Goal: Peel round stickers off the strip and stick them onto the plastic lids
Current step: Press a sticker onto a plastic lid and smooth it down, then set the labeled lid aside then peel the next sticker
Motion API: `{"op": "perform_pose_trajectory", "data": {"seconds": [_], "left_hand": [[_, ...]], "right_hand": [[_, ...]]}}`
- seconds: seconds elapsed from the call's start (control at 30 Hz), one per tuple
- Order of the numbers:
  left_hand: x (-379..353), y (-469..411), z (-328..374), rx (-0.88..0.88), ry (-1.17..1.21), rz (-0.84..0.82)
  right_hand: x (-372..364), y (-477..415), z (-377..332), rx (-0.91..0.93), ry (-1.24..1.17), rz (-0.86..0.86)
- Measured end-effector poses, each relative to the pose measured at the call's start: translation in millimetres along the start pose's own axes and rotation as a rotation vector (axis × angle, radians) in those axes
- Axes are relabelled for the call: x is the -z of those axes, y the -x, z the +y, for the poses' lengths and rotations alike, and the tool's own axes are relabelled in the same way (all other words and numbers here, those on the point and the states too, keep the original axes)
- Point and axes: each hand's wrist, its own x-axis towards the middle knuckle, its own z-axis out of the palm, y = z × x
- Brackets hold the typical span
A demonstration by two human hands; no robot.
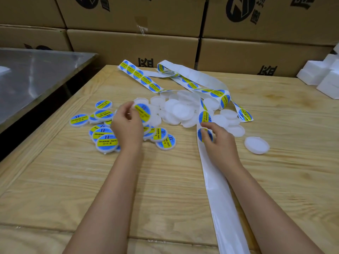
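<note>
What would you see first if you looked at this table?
The bright blue-and-yellow stickers jump out: a heap of stickered lids lies on the left of the wooden table, and a long sticker strip snakes across the far side. In the middle, the left hand holds a stickered lid while the right hand pinches a sticker on the strip, beside plain white lids.

The table (165, 180) was pale wood, matt, with a plain grain. From 6 toward 12 o'clock ran the strip (218, 189), smooth white backing paper with a glossy sheen. Its stickers (205, 117) were glossy blue and yellow. The plastic lids (256, 145) looked frosted, translucent white. At 12 o'clock the boxes (128, 46) were matt brown cardboard. At 10 o'clock a metal top (36, 70) gleamed dully. At 2 o'clock lay matt white foam blocks (326, 77).
</note>
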Motion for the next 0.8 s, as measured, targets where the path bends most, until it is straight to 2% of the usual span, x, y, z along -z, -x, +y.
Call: {"op": "perform_pose_trajectory", "data": {"seconds": [0.07,0.13,0.2,0.3,0.5,0.7,0.8], "left_hand": [[9.6,-12.7,-8.6,0.035,-0.062,0.109],[16.3,-21.2,-13.8,0.060,-0.077,0.170],[20.9,-26.1,-18.3,0.051,-0.197,0.200],[24.8,-29.6,-22.0,0.061,-0.411,0.184],[27.0,-29.6,-25.7,0.033,-0.703,0.111],[25.0,-27.0,-27.5,-0.054,-0.827,0.049],[23.6,-22.6,-25.1,-0.171,-0.814,0.058]], "right_hand": [[-2.1,-0.8,2.9,0.014,0.093,-0.047],[-2.8,-0.2,4.7,0.001,0.114,-0.106],[-3.3,0.3,6.9,-0.002,0.174,-0.171],[-2.9,-0.2,10.1,0.016,0.241,-0.222],[-0.8,-2.2,12.0,-0.010,0.197,-0.176],[-0.9,-3.4,13.0,0.100,0.247,-0.192],[-0.9,-3.5,12.7,0.117,0.217,-0.177]]}}
